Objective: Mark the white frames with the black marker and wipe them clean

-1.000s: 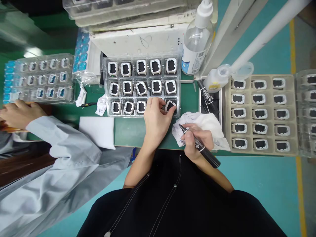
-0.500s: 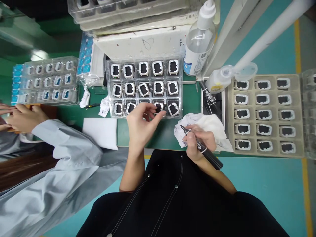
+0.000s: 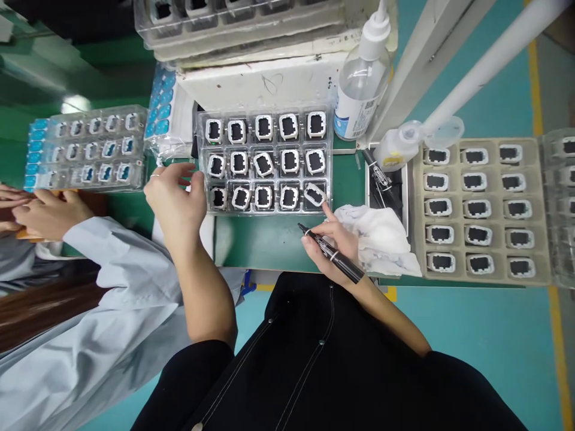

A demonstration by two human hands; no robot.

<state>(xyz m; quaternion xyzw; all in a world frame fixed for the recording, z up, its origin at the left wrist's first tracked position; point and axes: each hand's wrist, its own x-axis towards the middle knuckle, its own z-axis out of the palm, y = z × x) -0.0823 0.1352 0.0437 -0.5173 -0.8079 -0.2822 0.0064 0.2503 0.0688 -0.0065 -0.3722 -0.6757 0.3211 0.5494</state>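
A clear plastic tray [image 3: 274, 179] bears rows of white-rimmed frames with dark centres. Just off its lower left corner is my left hand [image 3: 177, 200], fingers bent and apart, with nothing visible in it. My right hand [image 3: 335, 242] holds a black marker [image 3: 341, 266], its dark tip pointing up and left. The index finger of that hand touches a tilted white-rimmed frame [image 3: 315, 194] in the tray's lower right compartment. A crumpled white cloth [image 3: 381, 239] lies beside and partly behind my right hand.
A beige tray [image 3: 492, 224] of similar frames is at the right. Two bottles [image 3: 362, 90] [image 3: 395, 146] and a box of markers [image 3: 381, 182] stand behind the cloth. Stacked trays [image 3: 251, 36] rise at the back. Another person's hands [image 3: 54, 212] and grey sleeve are at the left.
My left hand has moved left, away from the tray's lower row. My right hand has moved left with the marker, its index finger now at the lower right frame, which is tilted further.
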